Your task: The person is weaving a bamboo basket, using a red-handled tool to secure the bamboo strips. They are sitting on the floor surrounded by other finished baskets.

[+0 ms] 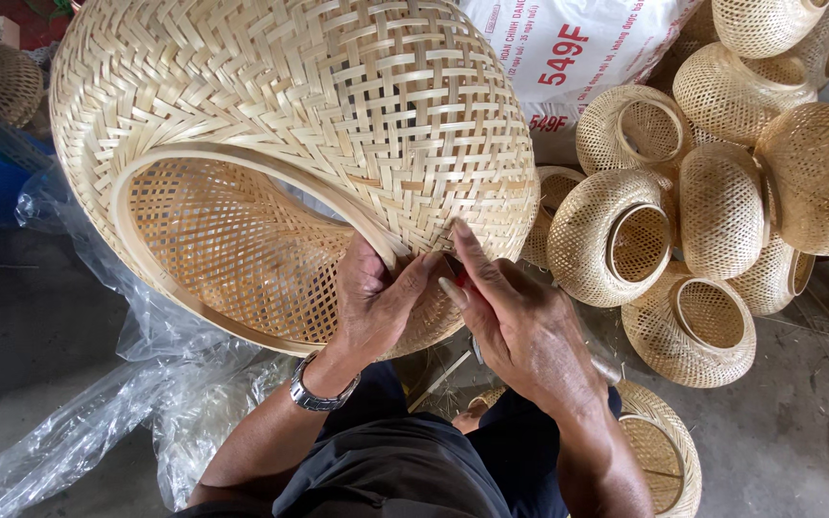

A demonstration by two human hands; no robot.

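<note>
A large woven bamboo basket (319, 115), rounded and open-weave with a smooth hoop rim, fills the upper left of the view from the head camera, tipped on its side so that its wide mouth faces the camera and its lower edge rests above the person's lap. Behind it stands a white printed sack (578, 48), and to the right a heap of smaller woven bamboo shades (722, 211) lies tumbled together on the grey concrete floor (798, 432), their round openings facing all ways. Crumpled clear plastic sheeting (107, 403) spreads across the floor at lower left. One more small shade (669, 451) sits by the person's right knee. The left hand (371, 302), a metal wristwatch (319, 391) on its wrist, grips the basket's rim from inside, fingers closed around the hoop and thumb pressed to the weave. The right hand (515, 321) meets it at the same spot, fingers pinched together on a small red-handled tool (460, 278), mostly hidden, held against the rim.
</note>
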